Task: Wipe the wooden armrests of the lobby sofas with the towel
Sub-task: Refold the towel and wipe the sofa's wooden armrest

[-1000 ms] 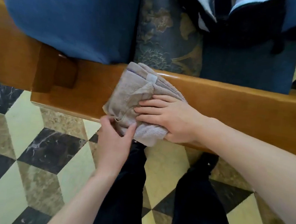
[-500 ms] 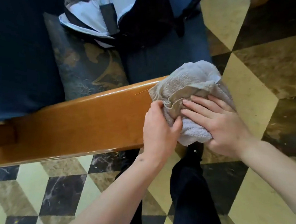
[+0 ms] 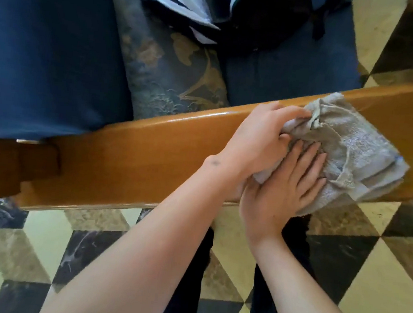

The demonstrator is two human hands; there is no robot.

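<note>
A glossy orange-brown wooden armrest (image 3: 137, 154) runs across the view from lower left to upper right. A bunched beige towel (image 3: 352, 155) lies on its right end. My left hand (image 3: 260, 138) grips the towel's near-left edge on top of the armrest. My right hand (image 3: 283, 189) lies flat with fingers spread, pressing the towel against the armrest's outer side. The two hands touch each other.
A blue sofa cushion (image 3: 47, 47) and a patterned dark pillow (image 3: 168, 69) sit behind the armrest, with dark and white clothing (image 3: 214, 10) on the seat. Checkered marble floor (image 3: 40, 249) lies below, and my dark trouser legs (image 3: 187, 293) stand close to the armrest.
The towel and both hands have slid along the armrest to its front end. My left hand moved onto the top of the towel and my right hand dropped beneath it.
</note>
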